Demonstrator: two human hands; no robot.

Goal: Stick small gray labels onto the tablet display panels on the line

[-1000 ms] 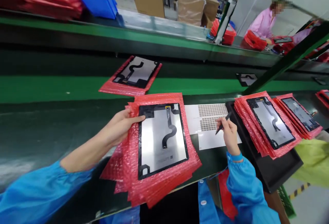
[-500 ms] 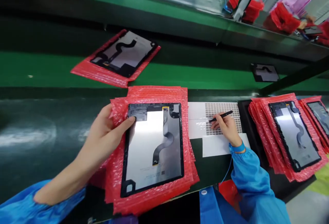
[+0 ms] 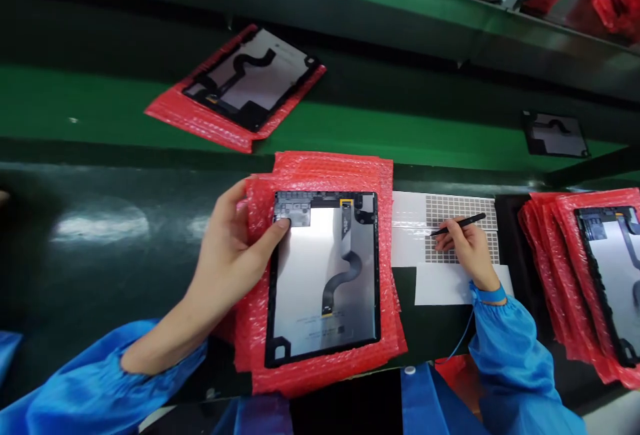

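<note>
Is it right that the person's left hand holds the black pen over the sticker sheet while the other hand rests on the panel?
No. The head view shows the right hand holding the black pen over the sticker sheet; the left hand rests on the panel.

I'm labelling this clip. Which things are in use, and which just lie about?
In use: left hand on display panel atop red bubble-wrap stack; right hand with black tweezers over sticker sheet.

Lying about: belt panel; small panel; right stack.
</note>
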